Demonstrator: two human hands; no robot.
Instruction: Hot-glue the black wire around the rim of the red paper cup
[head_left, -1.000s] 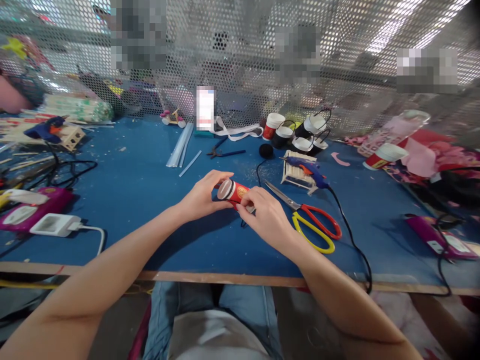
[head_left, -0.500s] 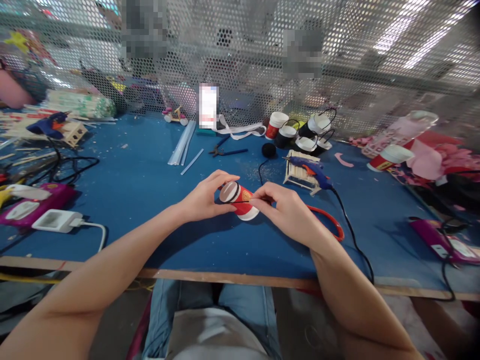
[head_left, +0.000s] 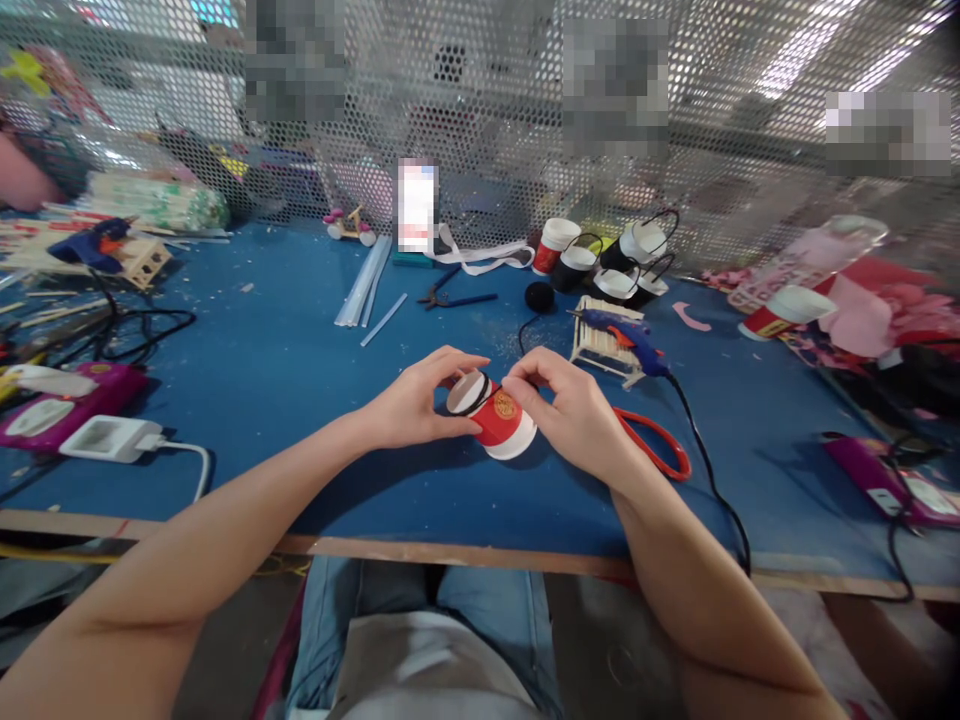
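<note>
A red and white paper cup (head_left: 499,418) lies tilted above the blue table, its open end toward the left. My left hand (head_left: 420,398) grips it near that end, thumb below and fingers above. Round the cup, close to the open end, runs a black cord (head_left: 475,398). My right hand (head_left: 559,405) is at the cup's upper right side, thumb and forefinger pinched on the cord, whose end is hidden by the fingers. A black ball of cord (head_left: 538,297) sits farther back, with a strand trailing toward my right hand.
Behind my right hand a blue glue gun (head_left: 619,335) rests on a small wooden rack (head_left: 600,350). Pliers (head_left: 454,299), clear glue sticks (head_left: 365,283) and several cups (head_left: 574,268) lie farther back. A red loop (head_left: 660,450) is beside my right forearm; power strips (head_left: 71,405) flank the table.
The cup has turned and shifted slightly right and down. My right hand has carried the cord from across the cup's front to its upper side, and the left hand still holds the cup.
</note>
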